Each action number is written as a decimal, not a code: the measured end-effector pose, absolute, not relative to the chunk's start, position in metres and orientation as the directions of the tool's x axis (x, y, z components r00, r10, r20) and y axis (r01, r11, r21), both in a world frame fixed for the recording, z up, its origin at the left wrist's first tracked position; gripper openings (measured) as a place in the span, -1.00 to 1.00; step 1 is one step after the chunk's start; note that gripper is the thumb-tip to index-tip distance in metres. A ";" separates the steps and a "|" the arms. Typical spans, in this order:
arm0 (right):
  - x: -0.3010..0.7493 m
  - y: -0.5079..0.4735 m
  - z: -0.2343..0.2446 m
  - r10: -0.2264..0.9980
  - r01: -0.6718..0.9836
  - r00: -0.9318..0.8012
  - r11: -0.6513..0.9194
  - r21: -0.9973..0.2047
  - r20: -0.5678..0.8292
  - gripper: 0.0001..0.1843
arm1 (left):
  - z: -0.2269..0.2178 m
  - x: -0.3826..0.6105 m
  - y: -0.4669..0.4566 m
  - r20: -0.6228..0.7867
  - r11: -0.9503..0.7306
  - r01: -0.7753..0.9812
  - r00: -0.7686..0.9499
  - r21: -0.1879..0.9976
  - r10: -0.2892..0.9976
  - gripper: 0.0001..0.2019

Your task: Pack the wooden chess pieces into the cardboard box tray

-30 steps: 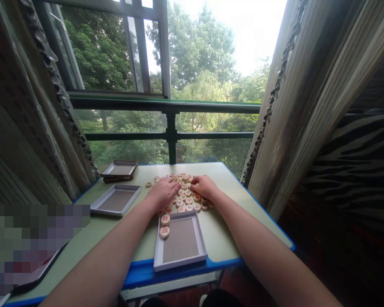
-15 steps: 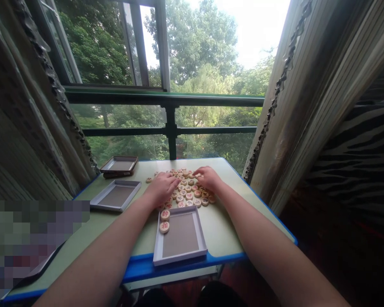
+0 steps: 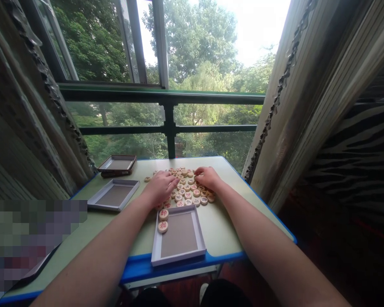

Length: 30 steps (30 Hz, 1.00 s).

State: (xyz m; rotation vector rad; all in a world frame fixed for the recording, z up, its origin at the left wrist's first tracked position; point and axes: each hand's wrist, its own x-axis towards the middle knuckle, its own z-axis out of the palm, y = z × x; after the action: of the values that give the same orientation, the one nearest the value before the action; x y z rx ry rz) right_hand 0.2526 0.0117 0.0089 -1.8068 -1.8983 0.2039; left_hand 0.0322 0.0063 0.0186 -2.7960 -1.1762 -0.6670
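Note:
Round wooden Chinese chess pieces (image 3: 188, 195) with red or black characters lie in a loose spread on the table, most face up. My left hand (image 3: 160, 187) rests over the left side of the spread, fingers stretched to the right and covering some pieces. On the right side, my right hand (image 3: 208, 177) has its fingers bent and apart, with the fingertips close to a piece at the spread's edge. In front of me is a shallow white-rimmed box tray (image 3: 202, 241). Two red-marked pieces (image 3: 163, 227) sit along its left side, one behind the other.
Another shallow tray (image 3: 92, 204) stands at the left, with a dark-edged box (image 3: 117, 172) behind it. The pale table (image 3: 225, 230) has a blue edge. Beyond it are a green railing (image 3: 211, 99) and window, with curtains (image 3: 284, 128) on both sides.
The right fingertips have moved slightly toward me, closer to a piece. My left hand stays over the spread. The two pieces in the tray have not moved; the whole view has shifted slightly.

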 end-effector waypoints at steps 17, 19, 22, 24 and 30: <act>0.265 0.017 0.005 0.957 0.917 0.087 0.032 -0.397 0.278 -0.76 | 0.018 0.032 0.005 0.384 -0.699 0.706 0.618 0.112 0.686 -0.62; 0.265 0.018 0.003 0.956 0.913 0.120 -0.001 -0.408 0.266 -0.74 | 0.018 0.032 0.004 0.379 -0.699 0.707 0.622 0.101 0.685 -0.63; 0.265 0.018 0.001 0.958 0.898 0.146 -0.024 -0.440 0.245 -0.68 | 0.018 0.032 0.004 0.387 -0.705 0.703 0.626 0.096 0.677 -0.63; 0.264 0.016 0.003 0.960 0.889 0.141 -0.015 -0.457 0.242 -0.66 | 0.018 0.032 0.004 0.400 -0.711 0.695 0.626 0.104 0.670 -0.64; 0.257 0.012 0.011 0.958 0.884 0.060 0.080 -0.460 0.282 -0.59 | 0.018 0.031 0.004 0.405 -0.712 0.688 0.616 0.142 0.676 -0.69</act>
State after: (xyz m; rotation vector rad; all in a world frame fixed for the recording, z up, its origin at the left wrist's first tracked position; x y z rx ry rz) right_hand 0.2570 0.0124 0.0109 -1.8166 -1.8356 0.1804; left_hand 0.0309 0.0043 0.0178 -2.7988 -1.1818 -0.6829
